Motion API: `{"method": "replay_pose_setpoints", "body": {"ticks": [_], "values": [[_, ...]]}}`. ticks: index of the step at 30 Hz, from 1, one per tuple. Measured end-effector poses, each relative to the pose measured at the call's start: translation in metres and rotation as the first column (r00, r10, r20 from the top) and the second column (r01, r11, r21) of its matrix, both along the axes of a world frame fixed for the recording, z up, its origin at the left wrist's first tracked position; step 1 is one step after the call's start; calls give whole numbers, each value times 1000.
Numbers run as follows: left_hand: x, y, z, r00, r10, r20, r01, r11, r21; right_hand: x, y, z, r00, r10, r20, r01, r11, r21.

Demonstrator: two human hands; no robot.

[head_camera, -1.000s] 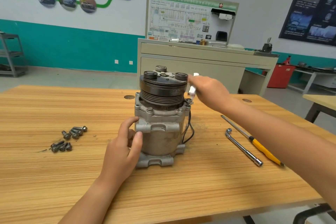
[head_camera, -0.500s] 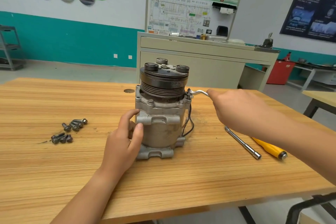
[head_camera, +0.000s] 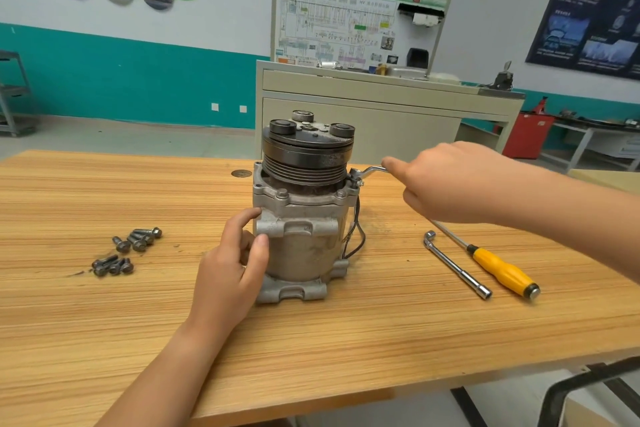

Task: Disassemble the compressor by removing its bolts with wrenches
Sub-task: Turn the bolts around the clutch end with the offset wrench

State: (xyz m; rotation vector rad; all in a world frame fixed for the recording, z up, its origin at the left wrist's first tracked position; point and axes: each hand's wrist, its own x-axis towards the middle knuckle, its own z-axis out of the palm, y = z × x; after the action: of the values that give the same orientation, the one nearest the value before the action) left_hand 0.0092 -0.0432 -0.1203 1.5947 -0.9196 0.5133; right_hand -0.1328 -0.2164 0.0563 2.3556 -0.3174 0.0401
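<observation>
Centrally, compressor (head_camera: 304, 218) upright on tabletop (head_camera: 104, 322), left grip (head_camera: 235, 263) curled round its housing, right grip (head_camera: 450, 184) closed around L-shaped wrench (head_camera: 370, 170) set on its flange, loose bolts (head_camera: 128, 250) at left.

Left hand (head_camera: 235, 263): forearm enters from the lower edge, wrist straight, thumb and curled fingers gripping the left side of the compressor (head_camera: 304, 243). Right hand (head_camera: 450, 184): forearm reaches in from the right edge, back of the hand uppermost, fingers closed round the handle of the wrench (head_camera: 372, 170), index finger extended along it.
</observation>
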Motion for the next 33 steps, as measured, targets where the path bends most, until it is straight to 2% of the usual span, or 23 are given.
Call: {"method": "replay_pose_setpoints", "body": {"ticks": [7, 12, 16, 21, 23, 27, 29, 31, 33], "values": [[1, -1, -2, 1000, 0, 7, 0, 1000, 2, -3, 17, -19, 1000, -15, -22, 11, 984, -179], [2, -1, -2, 1000, 3, -2, -3, 1000, -1, -3, 11, -24, 999, -3, -36, -5, 977, -211], [2, -1, -2, 1000, 2, 4, -2, 1000, -2, 1, -2, -19, 998, 61, -33, -67, 972, -224], [2, -1, -3, 1000, 7, 16, -7, 1000, -1, 9, -29, 0, 975, 221, -14, -216, 937, -276], [3, -1, -3, 1000, 5, 12, -5, 1000, 1, 18, -45, 1, 968, 250, -9, -244, 938, -246], [3, 0, -3, 1000, 6, 18, -6, 1000, -7, 36, -69, -19, 942, 311, 128, -301, 949, -90], [3, 0, -3, 1000, 11, 19, -11, 1000, -9, 49, -72, -33, 893, 364, 265, -365, 930, -48], [2, 0, -3, 1000, 11, 29, -11, 1000, -9, 63, -72, -52, 738, 442, 509, -489, 871, -47], [1, 0, -3, 1000, 9, 25, -8, 1000, -16, 74, -65, -71, 608, 398, 687, -559, 829, 15]]}}
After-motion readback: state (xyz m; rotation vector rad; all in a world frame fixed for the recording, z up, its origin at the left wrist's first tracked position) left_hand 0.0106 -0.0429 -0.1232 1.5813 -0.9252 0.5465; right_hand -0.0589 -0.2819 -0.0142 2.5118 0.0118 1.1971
